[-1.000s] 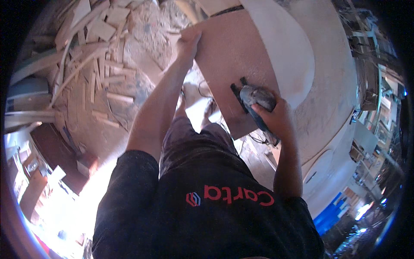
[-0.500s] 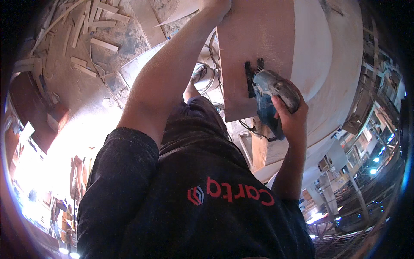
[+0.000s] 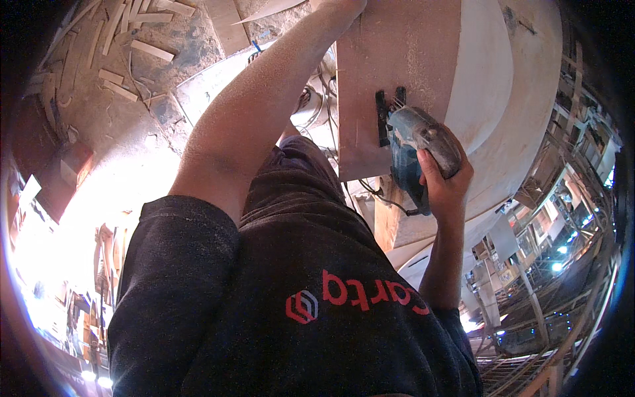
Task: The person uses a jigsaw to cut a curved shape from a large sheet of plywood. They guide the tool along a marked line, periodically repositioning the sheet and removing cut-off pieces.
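Note:
My right hand (image 3: 446, 178) is wrapped round the body of a dusty blue-green jigsaw (image 3: 413, 142). The tool's black base plate (image 3: 383, 119) rests on a reddish-brown board (image 3: 370, 66), near its front end. Pale sawdust lies on the board ahead of the saw. At the top edge of the view, my left hand (image 3: 345, 4) is by the board's left edge, with its fingers out of sight, so its grip cannot be made out. A black cord (image 3: 383, 197) runs from the back of the jigsaw.
To the right of the board lie a white curved sheet (image 3: 486, 79) and a larger pale panel (image 3: 532, 99). Wood offcuts (image 3: 152, 49) litter the dusty floor at the upper left. Loose cables (image 3: 324, 99) hang beside the board's left edge, near my legs.
The view has shifted slightly. My right hand stays on the jigsaw, which shows little movement along the board. The sawdust strip ahead of it looks more distinct.

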`<state>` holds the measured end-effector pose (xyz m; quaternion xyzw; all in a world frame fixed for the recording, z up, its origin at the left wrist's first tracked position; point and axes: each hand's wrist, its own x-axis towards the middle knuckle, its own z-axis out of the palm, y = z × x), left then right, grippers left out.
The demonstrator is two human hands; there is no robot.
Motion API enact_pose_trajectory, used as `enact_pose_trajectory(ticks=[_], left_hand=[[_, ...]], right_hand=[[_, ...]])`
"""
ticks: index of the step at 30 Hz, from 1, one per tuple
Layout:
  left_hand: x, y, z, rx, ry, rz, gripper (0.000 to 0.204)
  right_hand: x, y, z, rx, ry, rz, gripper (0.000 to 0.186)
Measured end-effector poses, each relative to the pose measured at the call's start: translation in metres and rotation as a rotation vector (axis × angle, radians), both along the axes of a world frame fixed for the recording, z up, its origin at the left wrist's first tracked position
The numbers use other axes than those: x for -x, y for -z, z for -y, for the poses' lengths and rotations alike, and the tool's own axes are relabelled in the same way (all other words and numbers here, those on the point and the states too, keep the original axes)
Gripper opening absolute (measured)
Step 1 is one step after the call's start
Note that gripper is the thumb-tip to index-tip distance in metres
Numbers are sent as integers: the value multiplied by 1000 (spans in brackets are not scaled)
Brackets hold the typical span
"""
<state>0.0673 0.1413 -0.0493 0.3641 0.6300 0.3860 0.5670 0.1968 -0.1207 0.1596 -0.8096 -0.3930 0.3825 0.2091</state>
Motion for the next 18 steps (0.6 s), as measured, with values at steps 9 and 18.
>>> enact_pose_trajectory(ticks=[9,18], left_hand=[[4,-14,4,50,26,-134,53],[5,-15,6,49,9,-96,52]], right_hand=[[-2,-1,0,16,-14,24,49],[3,-5,-6,47,69,-39,51]])
